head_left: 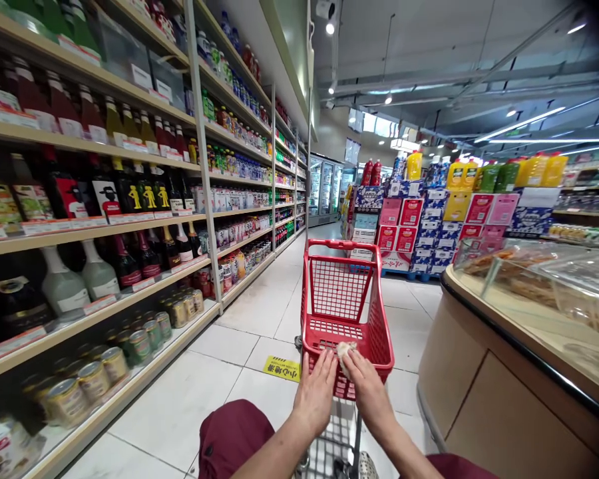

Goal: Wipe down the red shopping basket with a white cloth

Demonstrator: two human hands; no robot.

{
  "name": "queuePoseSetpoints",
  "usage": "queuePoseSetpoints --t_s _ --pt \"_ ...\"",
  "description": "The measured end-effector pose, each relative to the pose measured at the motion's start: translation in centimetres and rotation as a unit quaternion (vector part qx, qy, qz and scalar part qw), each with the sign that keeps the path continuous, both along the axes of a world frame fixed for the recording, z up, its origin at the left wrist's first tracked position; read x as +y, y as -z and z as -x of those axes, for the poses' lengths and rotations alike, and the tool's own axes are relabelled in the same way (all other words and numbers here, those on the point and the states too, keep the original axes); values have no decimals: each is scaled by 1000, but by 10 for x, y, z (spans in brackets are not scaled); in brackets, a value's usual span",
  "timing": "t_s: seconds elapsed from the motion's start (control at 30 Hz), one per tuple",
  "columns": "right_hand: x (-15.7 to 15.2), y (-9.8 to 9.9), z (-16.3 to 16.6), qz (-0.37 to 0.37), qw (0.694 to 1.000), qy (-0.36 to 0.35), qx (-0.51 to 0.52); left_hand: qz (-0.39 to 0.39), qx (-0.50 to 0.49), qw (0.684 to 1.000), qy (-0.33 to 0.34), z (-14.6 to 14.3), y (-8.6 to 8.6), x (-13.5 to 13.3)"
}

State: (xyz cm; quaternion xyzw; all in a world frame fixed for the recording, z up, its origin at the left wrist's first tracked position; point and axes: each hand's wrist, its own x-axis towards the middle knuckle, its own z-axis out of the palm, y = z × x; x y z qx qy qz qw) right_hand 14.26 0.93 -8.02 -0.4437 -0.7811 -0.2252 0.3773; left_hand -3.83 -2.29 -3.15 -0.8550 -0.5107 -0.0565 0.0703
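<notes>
A red plastic shopping cart [340, 293] stands in front of me in a supermarket aisle. My left hand [315, 392] lies on the near rim of its basket with fingers stretched flat. My right hand [365, 389] rests on the same rim, fingers closed round a small crumpled pale thing [343, 350], perhaps paper or cloth. The basket looks bare inside.
Long shelves of bottles and cans [104, 219] line the left side. A curved wooden counter with glass food cases [529, 313] stands on the right. Stacked drink cartons [419, 226] block the aisle ahead right. A yellow floor sticker [281, 368] lies by the cart.
</notes>
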Motion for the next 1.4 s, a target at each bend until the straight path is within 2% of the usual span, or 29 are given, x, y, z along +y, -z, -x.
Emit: queuePoseSetpoints --t_s 0.13,0.2,0.37,0.43,0.5,0.57,0.63,0.7,0.8,0.87,0.9,0.97,1.07,1.13,1.23,1.3,1.33,1.4 --pt "-6 2 -42 22 999 32 13 -11 5 1000 -6 -1 6 2" --pt "-9 3 -48 22 997 58 34 -5 -7 1000 -19 -4 6 1" --pt "-3 -1 23 -6 999 12 36 5 -19 999 -45 1 -3 1" --pt "-2 -4 31 4 1000 -9 15 4 -19 996 -82 12 -10 4" --pt "-4 -4 11 20 1000 -2 3 12 -22 994 -106 24 -17 7" --pt "-7 -2 -16 31 999 29 4 27 -27 994 -103 32 -22 8" --pt "-7 0 -22 27 998 59 15 39 -34 993 -102 33 -24 8" --pt "-3 -2 2 10 998 61 19 47 -37 993 -104 33 -25 7" --pt "6 -9 60 -15 1000 25 3 44 -27 995 -86 36 -25 6" --pt "9 -13 70 -21 999 -8 -23 32 -22 996 -74 41 -26 7" --pt "9 -13 61 -22 999 -18 -33 27 -23 997 -72 43 -26 7" --pt "5 -10 22 -11 999 -15 -39 24 -31 997 -73 45 -28 8" --pt "-2 -4 -29 19 999 38 -3 27 -48 995 -78 40 -27 8" --pt "-2 -4 -23 18 999 46 18 24 -52 996 -70 34 -24 7" --pt "5 -6 25 -4 1000 7 7 15 -52 997 -48 29 -18 7" --pt "7 -8 40 -10 999 -26 -20 9 -49 998 -40 29 -15 7" --pt "7 -9 35 -10 999 -33 -29 7 -45 998 -38 30 -15 7" --pt "3 -7 5 -5 1000 -13 -26 4 -35 999 -32 31 -16 8"
